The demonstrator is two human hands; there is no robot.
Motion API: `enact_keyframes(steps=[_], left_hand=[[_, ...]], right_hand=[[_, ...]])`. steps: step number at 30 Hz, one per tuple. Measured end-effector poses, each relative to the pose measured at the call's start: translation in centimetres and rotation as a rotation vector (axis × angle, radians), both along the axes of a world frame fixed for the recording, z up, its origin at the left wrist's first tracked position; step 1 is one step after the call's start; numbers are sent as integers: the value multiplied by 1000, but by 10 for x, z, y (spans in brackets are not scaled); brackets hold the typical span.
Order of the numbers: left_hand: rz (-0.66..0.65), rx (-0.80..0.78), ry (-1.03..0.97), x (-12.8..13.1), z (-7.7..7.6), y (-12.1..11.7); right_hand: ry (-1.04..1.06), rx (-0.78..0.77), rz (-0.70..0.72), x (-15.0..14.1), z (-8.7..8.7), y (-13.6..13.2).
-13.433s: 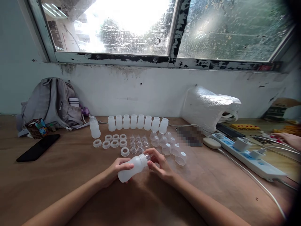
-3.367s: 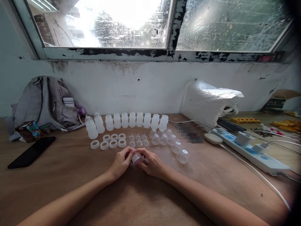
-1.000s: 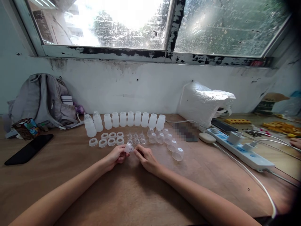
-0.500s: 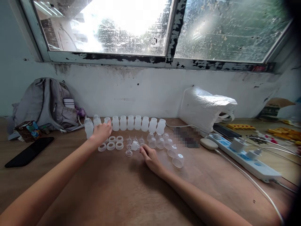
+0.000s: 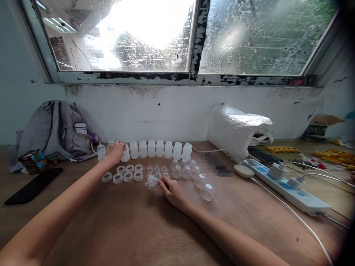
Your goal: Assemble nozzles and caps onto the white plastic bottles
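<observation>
At the left end of a row of frosted baby bottles [image 5: 151,149], my left hand [image 5: 114,152] has its fingers closed at the top of one bottle [image 5: 125,154]. Part of that grip is hidden behind the hand. Two bottles topped with clear caps stand farther left, one at the end [image 5: 101,150], the other mostly behind my hand. My right hand [image 5: 173,190] pinches a clear bottle teat [image 5: 151,181] by its narrow end, just above the table. Several more teats [image 5: 157,169] stand behind it. White collar rings [image 5: 128,177] lie in two rows to the left.
Clear domed caps [image 5: 186,171] sit right of the teats. Farther right are a white power strip [image 5: 288,186] with cables, a white round pad [image 5: 244,171] and a white plastic bag [image 5: 238,127]. A grey backpack [image 5: 52,129], carton [image 5: 33,161] and black phone [image 5: 33,186] are at left.
My right hand has drawn the teat left and nearer to me. My left hand has shifted slightly left, and the bottle by its fingers shows more fully. The view has tilted up a little.
</observation>
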State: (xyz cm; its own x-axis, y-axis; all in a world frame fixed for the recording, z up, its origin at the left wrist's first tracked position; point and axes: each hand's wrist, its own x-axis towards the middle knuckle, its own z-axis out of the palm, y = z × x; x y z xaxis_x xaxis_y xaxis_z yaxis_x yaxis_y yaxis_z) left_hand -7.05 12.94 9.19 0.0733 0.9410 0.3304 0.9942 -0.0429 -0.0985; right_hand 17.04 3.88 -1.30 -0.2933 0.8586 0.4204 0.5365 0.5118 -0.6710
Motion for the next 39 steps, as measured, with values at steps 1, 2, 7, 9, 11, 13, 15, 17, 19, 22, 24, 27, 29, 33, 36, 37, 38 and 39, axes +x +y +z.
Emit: enact_keyframes(steps=[1, 2, 7, 9, 11, 13, 15, 17, 19, 22, 24, 27, 29, 33, 36, 37, 38, 39], left_hand=[[-9, 46, -1, 1, 1, -8], [-26, 100, -5, 3, 2, -18], [-307, 414, -106, 20, -12, -75], [-450, 403, -154, 26, -24, -93], [-567, 345, -208, 30, -37, -105], [-648, 276, -282, 34, -48, -110], [-707, 214, -408, 36, -59, -111], [-745, 167, -609, 38, -70, -108], [-770, 90, -815, 39, -81, -104], [-790, -133, -941, 38, -92, -103], [-775, -275, -961, 38, -95, -105], [-730, -388, -1061, 39, -94, -109], [-696, -389, -1110, 40, -91, -110], [-614, -314, -1126, 37, -86, -110], [-530, -336, -1249, 34, -85, -108], [-512, -360, -1283, 33, -84, -107], [-500, -383, -1305, 32, -84, -106], [-492, -401, -1316, 32, -83, -106]], right_hand=[[5, 1, 2, 0, 0, 0], [16, 3, 1, 0, 0, 0], [108, 3, -15, 1, 3, 0], [135, -4, -25, 1, 4, -1], [150, -7, -35, 1, 4, -2], [160, -4, -40, 1, 4, -2], [168, 0, -34, 1, 5, -3], [180, 5, -29, 1, 5, -4], [203, 8, -45, 1, 6, -5], [246, 6, -81, 3, 7, -7], [268, 2, -89, 3, 7, -7], [295, -16, -86, 3, 7, -7], [319, -27, -89, 3, 6, -7], [356, -50, -112, 3, 5, -7], [345, -57, -117, 3, 5, -7], [334, -55, -117, 3, 5, -7], [320, -51, -118, 3, 5, -7], [302, -42, -120, 4, 5, -6]])
